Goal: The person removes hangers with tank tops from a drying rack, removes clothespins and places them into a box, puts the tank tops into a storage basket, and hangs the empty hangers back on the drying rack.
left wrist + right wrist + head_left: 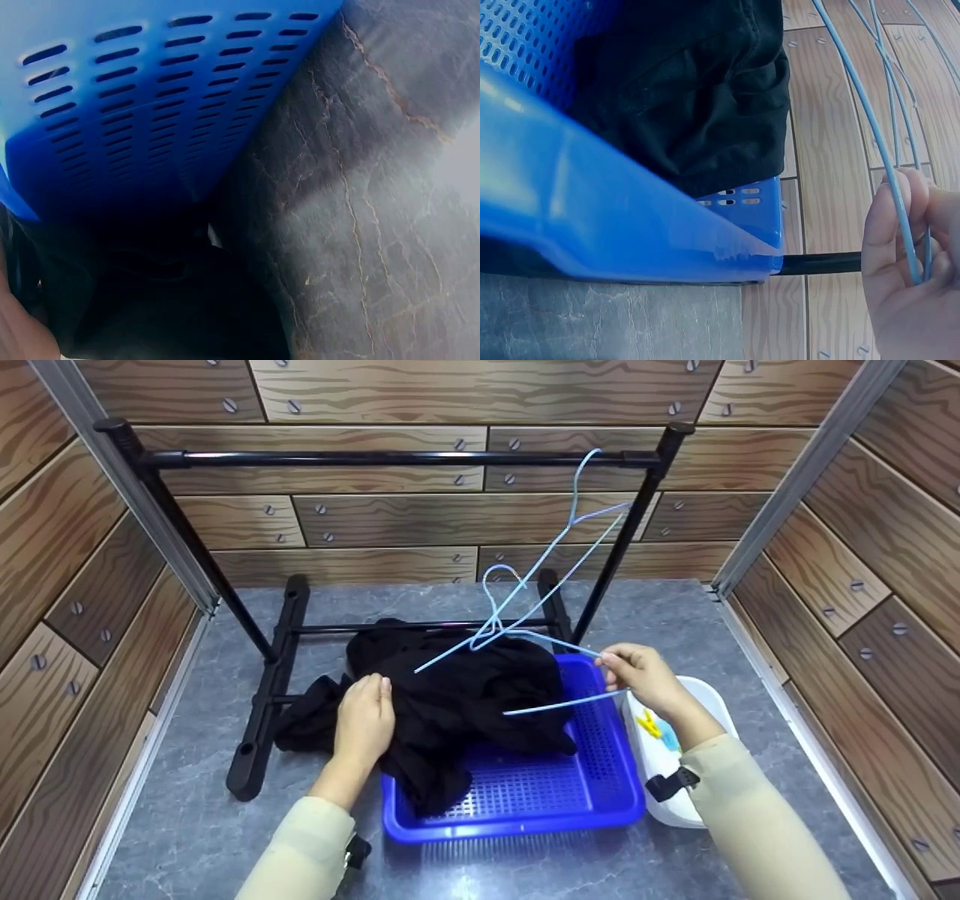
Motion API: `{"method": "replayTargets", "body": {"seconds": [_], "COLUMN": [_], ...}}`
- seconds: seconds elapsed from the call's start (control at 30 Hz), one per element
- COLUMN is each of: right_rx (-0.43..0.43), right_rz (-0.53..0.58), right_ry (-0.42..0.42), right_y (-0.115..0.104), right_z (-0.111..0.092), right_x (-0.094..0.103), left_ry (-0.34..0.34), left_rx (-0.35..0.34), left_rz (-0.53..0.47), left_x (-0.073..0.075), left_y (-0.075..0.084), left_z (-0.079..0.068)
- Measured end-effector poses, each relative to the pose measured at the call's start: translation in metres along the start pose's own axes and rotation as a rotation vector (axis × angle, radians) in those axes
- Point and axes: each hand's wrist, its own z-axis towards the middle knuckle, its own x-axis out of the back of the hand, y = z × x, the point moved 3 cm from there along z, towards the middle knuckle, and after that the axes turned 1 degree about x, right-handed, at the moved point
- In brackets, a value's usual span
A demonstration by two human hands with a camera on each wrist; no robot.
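Observation:
A black garment (480,682) lies bunched over the blue basket (517,829) and spills past its left side. My left hand (365,716) grips the cloth at its left; in the left wrist view only a bit of that hand shows beside dark fabric (172,300). My right hand (637,675) pinches a light blue wire hanger (555,642) near its right corner. The hanger's hook points up, and its left end disappears into the garment. In the right wrist view, my fingers (889,232) curl round two of its wires.
A black rack (405,458) stands behind the basket. Another blue hanger (574,495) hangs near the right end of its rail, crossing the held one in view. At right, a white tub (712,697) contains a yellow clothespin (648,724) and something light blue. Wood-patterned walls enclose the area.

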Motion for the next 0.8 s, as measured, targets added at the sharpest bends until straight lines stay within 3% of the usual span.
{"method": "replayTargets", "body": {"seconds": [0.27,0.8], "right_rx": [-0.014,-0.033], "right_rz": [0.043,0.024], "right_ry": [0.027,0.087], "right_y": [0.005,0.006], "right_z": [-0.002,-0.006], "right_x": [0.009,0.018], "left_ry": [-0.027,0.005], "left_rx": [0.016,0.076], "left_rz": [0.031,0.071], "left_x": [0.001,0.004], "left_y": [-0.008,-0.012], "left_z": [-0.003,-0.007]}}
